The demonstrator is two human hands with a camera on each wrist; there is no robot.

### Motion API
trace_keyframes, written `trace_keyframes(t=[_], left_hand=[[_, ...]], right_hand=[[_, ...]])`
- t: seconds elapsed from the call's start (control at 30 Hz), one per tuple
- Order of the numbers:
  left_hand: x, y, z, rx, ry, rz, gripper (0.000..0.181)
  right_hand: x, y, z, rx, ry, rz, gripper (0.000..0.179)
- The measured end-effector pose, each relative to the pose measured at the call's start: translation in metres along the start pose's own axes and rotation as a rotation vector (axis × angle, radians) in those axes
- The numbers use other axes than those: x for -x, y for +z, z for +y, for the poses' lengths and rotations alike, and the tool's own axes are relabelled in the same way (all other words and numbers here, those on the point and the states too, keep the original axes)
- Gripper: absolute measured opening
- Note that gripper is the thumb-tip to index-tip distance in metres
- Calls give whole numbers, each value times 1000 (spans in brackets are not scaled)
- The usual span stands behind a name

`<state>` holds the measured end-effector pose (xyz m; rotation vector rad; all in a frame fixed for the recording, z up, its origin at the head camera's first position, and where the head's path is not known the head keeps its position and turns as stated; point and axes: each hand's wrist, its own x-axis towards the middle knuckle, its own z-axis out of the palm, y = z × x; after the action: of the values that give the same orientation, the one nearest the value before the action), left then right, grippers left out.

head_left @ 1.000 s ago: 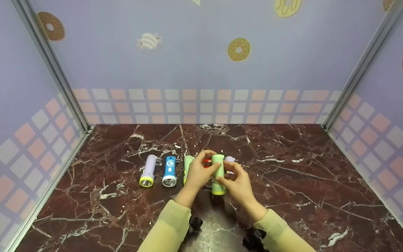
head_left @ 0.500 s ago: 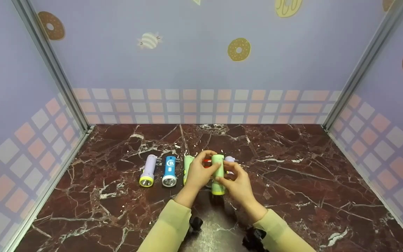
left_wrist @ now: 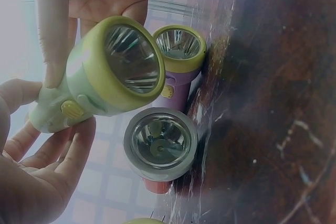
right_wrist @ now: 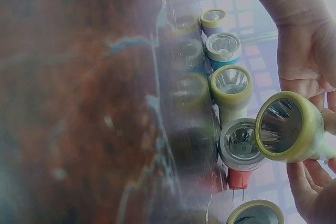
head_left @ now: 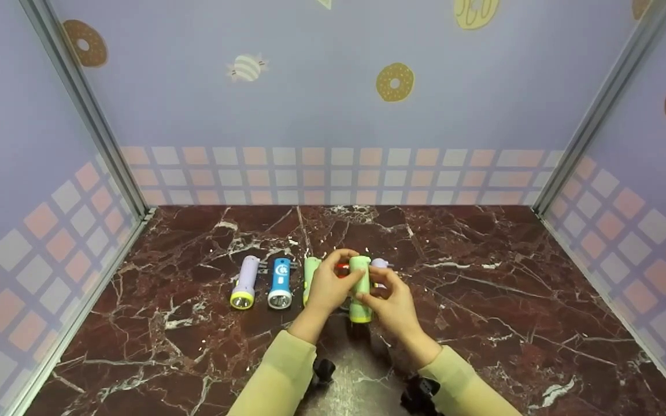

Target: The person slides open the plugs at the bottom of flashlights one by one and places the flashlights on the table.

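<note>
Both hands hold a pale green flashlight [head_left: 361,311] with a yellow head, raised above the dark table. My left hand [head_left: 328,286] pinches its upper body between thumb and fingers. Lower down on the other side, the thumb and fingers of my right hand [head_left: 395,303] grip it. A yellow slide switch [left_wrist: 72,109] shows on its side in the left wrist view, its lens facing the camera. Behind the hands lie a red flashlight [right_wrist: 240,178] with a grey head and a purple one [left_wrist: 177,88] with a yellow head, both partly hidden in the head view.
To the left, in a row, lie a lilac flashlight [head_left: 247,278], a blue one [head_left: 281,274] and another pale green one [head_left: 310,270], partly covered by the left hand. Two metal prongs [right_wrist: 238,194] stick out by the red flashlight. Patterned walls enclose the marble-look table [head_left: 512,289].
</note>
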<state>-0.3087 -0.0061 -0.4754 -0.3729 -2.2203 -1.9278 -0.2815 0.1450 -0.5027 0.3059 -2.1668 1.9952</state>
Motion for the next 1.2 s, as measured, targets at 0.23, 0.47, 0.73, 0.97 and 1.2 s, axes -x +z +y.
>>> trace_keyframes(t=[0.23, 0.47, 0.73, 0.97, 1.2], left_hand=[[0, -1, -1, -13, 2, 0, 35], [1, 0, -1, -16, 8, -5, 36], [0, 0, -2, -15, 25, -4, 35], [0, 0, -2, -18, 24, -7, 34], [0, -1, 0, -30, 17, -14, 32]], right_hand=[[-1, 1, 0, -3, -2, 5, 52], [0, -1, -1, 29, -30, -3, 51], [1, -1, -1, 23, -26, -3, 51], [1, 0, 0, 27, -26, 4, 50], [1, 0, -1, 35, -26, -4, 51]])
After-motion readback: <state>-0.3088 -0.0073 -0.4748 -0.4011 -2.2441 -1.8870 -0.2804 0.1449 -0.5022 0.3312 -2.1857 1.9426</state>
